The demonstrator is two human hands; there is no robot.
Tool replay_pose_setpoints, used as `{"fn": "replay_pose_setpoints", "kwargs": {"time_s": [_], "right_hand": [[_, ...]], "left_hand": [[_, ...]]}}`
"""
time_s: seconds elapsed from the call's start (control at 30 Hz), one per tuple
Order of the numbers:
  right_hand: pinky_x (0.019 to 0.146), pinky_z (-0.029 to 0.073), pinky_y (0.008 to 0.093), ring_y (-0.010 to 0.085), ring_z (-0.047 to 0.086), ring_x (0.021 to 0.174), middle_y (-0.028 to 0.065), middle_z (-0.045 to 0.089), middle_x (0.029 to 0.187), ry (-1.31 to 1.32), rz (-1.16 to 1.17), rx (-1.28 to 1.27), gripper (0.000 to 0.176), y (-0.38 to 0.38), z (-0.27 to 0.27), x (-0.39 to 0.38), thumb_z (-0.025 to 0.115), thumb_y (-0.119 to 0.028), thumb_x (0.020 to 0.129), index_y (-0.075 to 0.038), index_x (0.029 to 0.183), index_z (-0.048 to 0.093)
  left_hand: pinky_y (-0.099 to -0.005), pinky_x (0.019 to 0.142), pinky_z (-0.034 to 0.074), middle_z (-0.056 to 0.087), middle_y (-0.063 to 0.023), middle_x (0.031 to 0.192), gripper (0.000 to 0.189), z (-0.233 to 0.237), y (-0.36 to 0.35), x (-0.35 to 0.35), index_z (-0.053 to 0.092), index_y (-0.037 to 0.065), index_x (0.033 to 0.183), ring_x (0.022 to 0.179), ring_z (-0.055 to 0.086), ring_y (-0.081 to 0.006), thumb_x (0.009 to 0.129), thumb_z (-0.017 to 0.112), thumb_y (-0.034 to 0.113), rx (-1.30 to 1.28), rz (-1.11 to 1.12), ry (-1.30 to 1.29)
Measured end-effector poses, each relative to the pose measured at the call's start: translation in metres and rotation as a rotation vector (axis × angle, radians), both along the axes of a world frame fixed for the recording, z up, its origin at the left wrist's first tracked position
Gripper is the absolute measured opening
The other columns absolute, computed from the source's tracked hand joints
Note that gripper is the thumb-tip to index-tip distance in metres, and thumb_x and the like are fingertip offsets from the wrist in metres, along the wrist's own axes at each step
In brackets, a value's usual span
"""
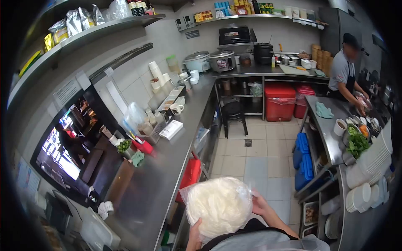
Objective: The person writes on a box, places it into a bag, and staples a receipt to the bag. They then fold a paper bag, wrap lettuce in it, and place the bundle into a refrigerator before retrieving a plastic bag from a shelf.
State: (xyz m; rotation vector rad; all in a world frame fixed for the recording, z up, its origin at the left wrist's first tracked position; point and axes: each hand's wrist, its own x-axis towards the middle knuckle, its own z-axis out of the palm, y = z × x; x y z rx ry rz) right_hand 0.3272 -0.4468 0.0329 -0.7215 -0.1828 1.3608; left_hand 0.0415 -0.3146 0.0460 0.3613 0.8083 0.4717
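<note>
A large clear plastic bag [218,206] filled with something pale and whitish is held in front of my body, low in the view. My left hand [195,235] grips its lower left side, with the thumb on the plastic. At the bag's right edge, my right hand [260,203] has its fingers around the plastic. What lies under the bag is hidden by it.
A steel counter [167,152] runs along the left, bearing a white box [171,129] and cups. Red bins [279,101] stand at the back. On the right, a steel table [328,129] holds greens [357,140]; a co-worker [344,73] stands behind it.
</note>
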Motion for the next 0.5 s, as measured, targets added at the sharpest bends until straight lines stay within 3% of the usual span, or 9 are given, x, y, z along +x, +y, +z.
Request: {"fn": "replay_pose_setpoints", "kwargs": {"time_s": [0.07, 0.17, 0.27, 0.33, 0.5], "right_hand": [[0.103, 0.032, 0.0442, 0.0261, 0.043, 0.122, 0.0123, 0.046, 0.131, 0.36, -0.011, 0.031, 0.065, 0.004, 0.007, 0.017, 0.038, -0.054, 0.09, -0.004, 0.132, 0.038], [0.103, 0.034, 0.0443, 0.0269, 0.042, 0.123, 0.0129, 0.042, 0.134, 0.362, -0.008, -0.006, 0.062, 0.022, -0.021, 0.041, 0.044, -0.045, 0.091, -0.002, 0.135, 0.031], [0.105, 0.031, 0.0466, 0.0277, 0.041, 0.124, 0.0145, 0.041, 0.135, 0.153, 0.018, -0.286, 0.062, 0.05, -0.048, 0.08, 0.055, -0.037, 0.088, -0.003, 0.135, 0.032], [0.104, 0.033, 0.0477, 0.0288, 0.044, 0.121, 0.0152, 0.044, 0.132, 0.267, -0.025, -0.249, 0.063, 0.076, -0.051, 0.121, 0.064, -0.025, 0.083, -0.005, 0.134, 0.033], [0.095, 0.043, 0.0466, 0.0297, 0.051, 0.113, 0.0181, 0.049, 0.125, 0.174, -0.122, -0.158, 0.06, 0.163, -0.023, 0.247, 0.066, -0.009, 0.078, 0.001, 0.13, 0.036]], "left_hand": [[-0.0404, 0.088, 0.047, 0.056, -0.0188, 0.114, 0.049, 0.006, 0.027, 0.03, 0.044, -0.003, 0.125, 0.101, 0.058, -0.0303, 0.08, 0.062, 0.008, 0.173, 0.071, 0.035], [-0.0348, 0.089, 0.045, 0.056, -0.0144, 0.116, 0.051, 0.044, 0.056, 0.08, 0.045, -0.002, 0.125, 0.104, 0.056, -0.0241, 0.078, 0.064, 0.004, 0.527, 0.028, 0.224], [-0.0321, 0.091, 0.042, 0.055, -0.0142, 0.117, 0.053, 0.07, 0.092, 0.153, 0.043, -0.004, 0.126, 0.106, 0.054, -0.0226, 0.079, 0.065, 0.006, 0.764, -0.083, 0.238], [-0.0312, 0.094, 0.04, 0.054, -0.0146, 0.119, 0.056, 0.073, 0.125, 0.205, 0.04, -0.004, 0.129, 0.107, 0.053, -0.0216, 0.08, 0.064, 0.008, 0.881, -0.168, 0.28], [-0.0337, 0.095, 0.04, 0.05, -0.015, 0.124, 0.056, 0.05, 0.226, 0.334, 0.038, -0.003, 0.13, 0.113, 0.049, -0.0218, 0.082, 0.064, 0.01, 0.799, -0.349, 0.235]]}}
